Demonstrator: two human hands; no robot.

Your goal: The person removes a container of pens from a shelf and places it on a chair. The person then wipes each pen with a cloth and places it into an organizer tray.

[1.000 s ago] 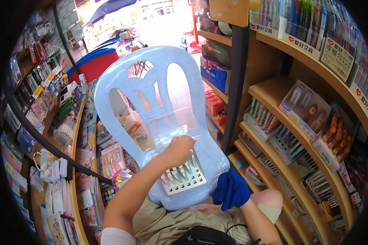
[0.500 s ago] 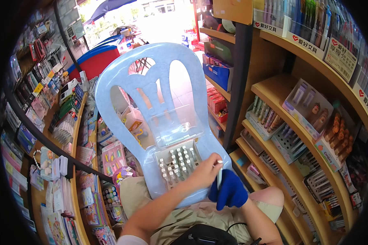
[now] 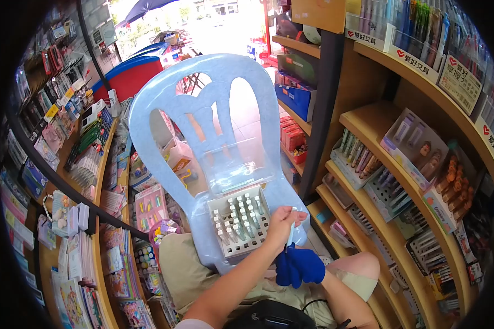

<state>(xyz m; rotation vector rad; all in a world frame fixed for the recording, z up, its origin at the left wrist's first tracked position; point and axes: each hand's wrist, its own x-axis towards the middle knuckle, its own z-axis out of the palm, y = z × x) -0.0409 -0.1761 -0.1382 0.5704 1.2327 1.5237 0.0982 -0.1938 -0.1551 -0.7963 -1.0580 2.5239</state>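
Note:
On the seat of a light blue plastic chair [image 3: 206,197] stands a white box with a hole grid [image 3: 247,247], its clear lid tilted back. Several slim white-capped pens [image 3: 240,216] stand upright in the holes. My bare left hand [image 3: 281,223] is closed about the upper part of a slim pale pen [image 3: 291,237], just right of the box. Below it, my right hand [image 3: 301,267], in a blue knitted glove, grips the pen's lower part. The pen is nearly upright; fingers partly hide it.
To the right, wooden shelves [image 3: 362,118] carry pens and boxed stationery. On the left, racks hold booklets [image 3: 74,299] and small packets. A pink tray [image 3: 151,208] lies beside the chair. My knees are at either side of the seat front.
Both hands have shifted slightly left and toward me with the pen. My left hand has turned and its fingers now point more to the right. More of the box's front holes show.

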